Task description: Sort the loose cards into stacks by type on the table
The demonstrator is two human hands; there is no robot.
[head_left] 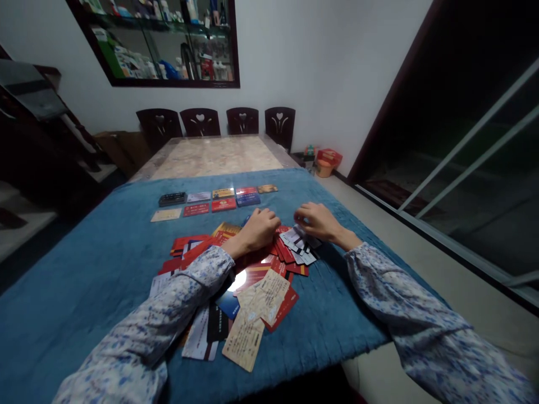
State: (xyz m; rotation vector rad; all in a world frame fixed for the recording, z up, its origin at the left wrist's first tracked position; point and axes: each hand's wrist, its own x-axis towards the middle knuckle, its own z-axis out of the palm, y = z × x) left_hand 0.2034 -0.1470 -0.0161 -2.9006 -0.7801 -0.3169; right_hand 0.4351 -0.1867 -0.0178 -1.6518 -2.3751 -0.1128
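Nine cards or stacks (223, 205) are laid in two rows on the blue cloth (84, 252), beyond one glossy, uncountable pile (256, 275) of red, white and cream cards. The left hand (261, 227) is curled over it, the right hand (318, 220) bent at its white cards (298, 245); whether either is clamped cannot be told.

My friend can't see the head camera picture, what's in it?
A person's left hand and right hand are at a messy pile of cards on a blue cloth. Farther back, more cards lie in two rows, and four dark chairs stand beyond the table.
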